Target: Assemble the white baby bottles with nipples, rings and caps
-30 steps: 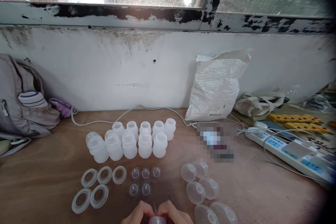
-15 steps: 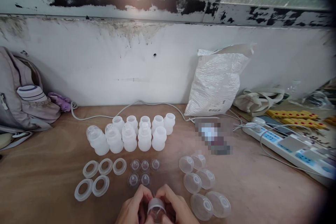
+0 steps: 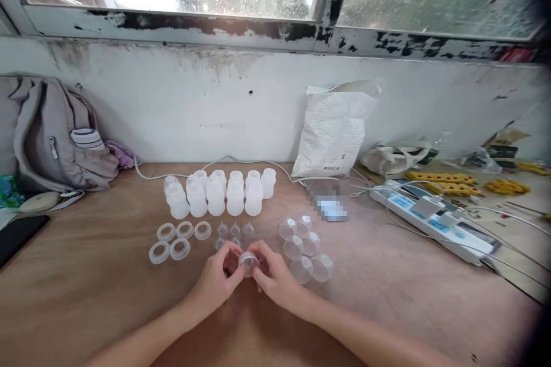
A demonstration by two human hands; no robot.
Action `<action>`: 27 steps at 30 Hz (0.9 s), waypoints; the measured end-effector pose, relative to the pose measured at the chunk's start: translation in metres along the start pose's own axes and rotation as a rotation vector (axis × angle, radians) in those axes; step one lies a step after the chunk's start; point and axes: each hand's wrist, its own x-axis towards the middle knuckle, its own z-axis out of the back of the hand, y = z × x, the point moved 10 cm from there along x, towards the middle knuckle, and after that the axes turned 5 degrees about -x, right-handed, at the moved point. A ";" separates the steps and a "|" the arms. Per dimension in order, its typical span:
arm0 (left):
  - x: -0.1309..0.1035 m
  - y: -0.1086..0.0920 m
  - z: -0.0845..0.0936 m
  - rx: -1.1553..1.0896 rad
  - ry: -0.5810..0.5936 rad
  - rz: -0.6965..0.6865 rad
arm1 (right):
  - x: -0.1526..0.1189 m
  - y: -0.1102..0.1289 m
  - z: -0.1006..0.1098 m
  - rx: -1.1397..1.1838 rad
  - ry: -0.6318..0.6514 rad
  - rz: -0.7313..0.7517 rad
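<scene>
Between the fingertips of both hands is a translucent bottle collar ring (image 3: 248, 261), with its opening turned partly toward me. My left hand (image 3: 224, 269) is closed on its left side, and my right hand (image 3: 272, 273) grips the right side. Whether a teat sits inside the ring I cannot make out. Just behind my fingers lie several clear bottle teats (image 3: 235, 229), the nearer ones partly covered by my left hand. Several loose collar rings (image 3: 159, 252) are on the left. On the right are several clear dome caps (image 3: 322, 268).
Several frosted baby bottles (image 3: 235, 199) stand in two rows at the back, some with tops on. A white plastic bag (image 3: 329, 132) leans on the wall. At left are a grey backpack (image 3: 55, 132) and a black phone (image 3: 21, 238); a power strip (image 3: 434, 223) with cables lies right.
The camera view has shifted and drawn back, so my forearms now show. My hands still hold the ring; my thumbs have moved from its near face to its sides.
</scene>
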 end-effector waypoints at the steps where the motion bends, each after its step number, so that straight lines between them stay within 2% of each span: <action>1: 0.000 -0.001 0.000 0.023 0.001 -0.018 | 0.000 -0.001 0.000 0.000 -0.015 0.007; 7: 0.000 -0.014 0.004 0.228 -0.148 -0.131 | 0.003 -0.005 0.004 -0.020 -0.098 0.053; 13: 0.002 -0.016 0.003 0.246 -0.229 -0.139 | 0.000 -0.001 0.008 -0.017 -0.152 0.076; 21: 0.005 -0.012 -0.001 0.131 -0.176 -0.159 | 0.002 -0.007 0.005 0.110 -0.102 -0.010; 27: 0.009 -0.004 -0.007 0.091 -0.086 -0.082 | 0.002 -0.016 0.000 0.094 -0.038 -0.075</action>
